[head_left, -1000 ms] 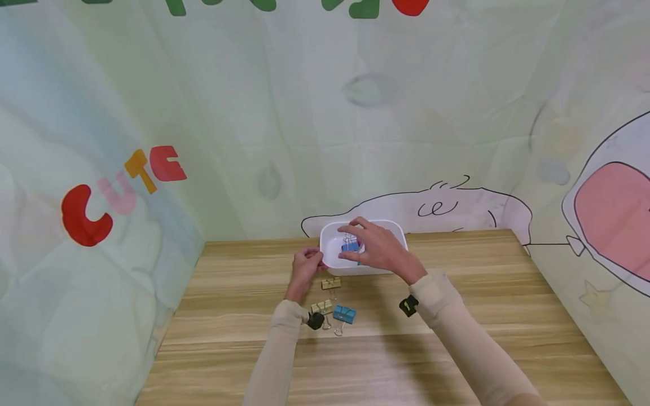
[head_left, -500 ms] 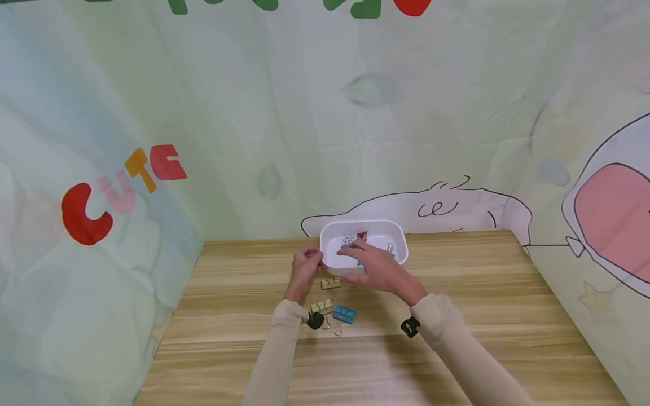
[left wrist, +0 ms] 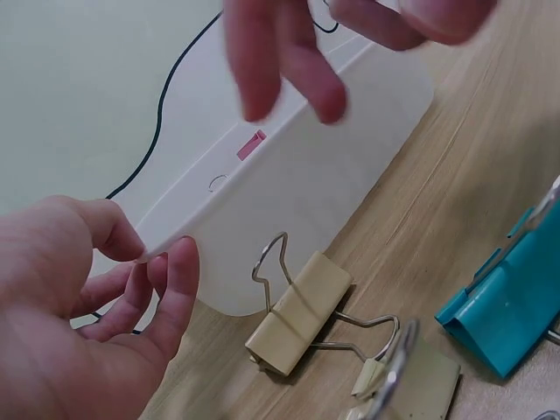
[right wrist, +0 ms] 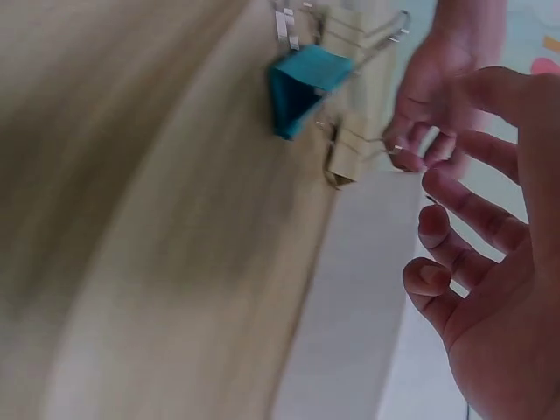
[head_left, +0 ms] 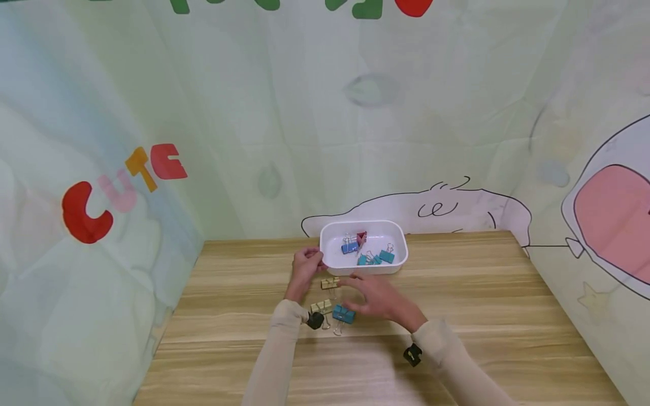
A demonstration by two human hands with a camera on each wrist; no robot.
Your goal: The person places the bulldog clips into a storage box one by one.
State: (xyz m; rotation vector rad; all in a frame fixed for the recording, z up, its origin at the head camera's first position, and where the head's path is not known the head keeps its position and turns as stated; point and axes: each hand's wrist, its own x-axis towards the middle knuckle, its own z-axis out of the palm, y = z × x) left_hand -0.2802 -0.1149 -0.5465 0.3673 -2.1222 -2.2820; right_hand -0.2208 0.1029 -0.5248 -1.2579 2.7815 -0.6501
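Observation:
My left hand (head_left: 306, 269) pinches the left end of a white plastic tray (head_left: 378, 270), thumb and fingertips on its rim in the left wrist view. Inside the tray lie a blue binder clip (head_left: 350, 247), a red binder clip (head_left: 361, 237) and several teal binder clips (head_left: 387, 256). On the table in front are a yellow binder clip (head_left: 329, 283), a second yellow binder clip (head_left: 321, 307) and a larger teal binder clip (left wrist: 507, 302). My right hand (head_left: 380, 298) hovers just right of these clips, fingers spread and slightly bent, holding nothing.
The wooden table (head_left: 487, 316) reaches back to a printed cloth backdrop (head_left: 244, 141), and the tray stands near that back edge. Cloth also hangs along the left and right sides. A black wrist camera (head_left: 315, 320) sits beside the table clips.
My right hand has come back from over the tray towards the table clips, uncovering the clips inside the tray. The left hand and the tray have stayed in place.

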